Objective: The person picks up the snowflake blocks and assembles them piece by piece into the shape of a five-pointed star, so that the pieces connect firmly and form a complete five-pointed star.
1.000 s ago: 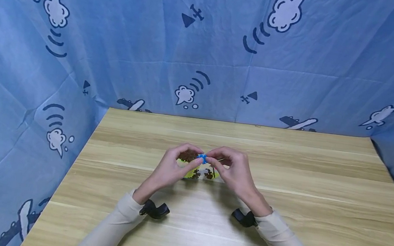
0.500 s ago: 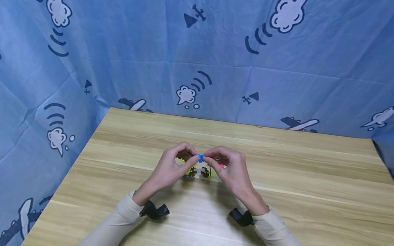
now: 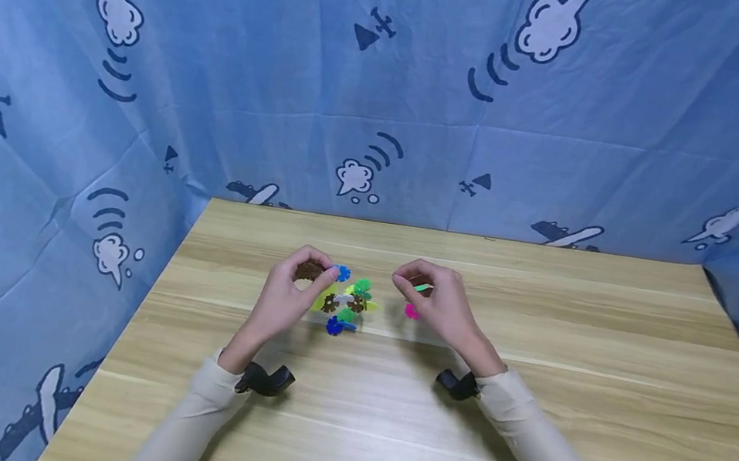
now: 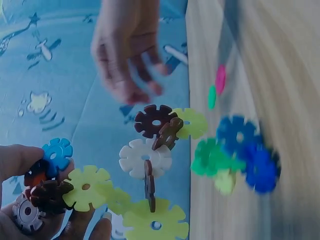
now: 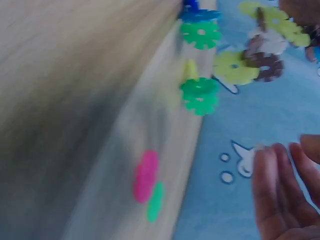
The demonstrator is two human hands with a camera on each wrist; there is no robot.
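Note:
My left hand (image 3: 288,290) pinches a light blue snowflake disc (image 4: 58,155) between thumb and fingers. Joined to it is a chain of slotted plastic discs, with a yellow-green disc (image 4: 85,187), a white disc (image 4: 145,159) and several brown ones, one being the dark brown disc (image 4: 150,121). The chain hangs out to the right of that hand, above the table. Part of it is hidden behind the left fingers. My right hand (image 3: 437,302) is apart from the chain, its fingers loosely bent and nothing between them in the left wrist view.
On the wooden table (image 3: 524,438) lie loose discs: a dark blue disc (image 3: 333,325), green discs (image 5: 200,35) and a yellow piece (image 5: 189,70). A pink disc (image 3: 411,311) and a thin green disc (image 5: 155,202) lie below the right hand. A blue printed curtain (image 3: 289,95) surrounds the table.
The hands have separated. My left hand has moved left with the blue disc and its chain, while the right hand has let go, uncovering loose discs on the table between them.

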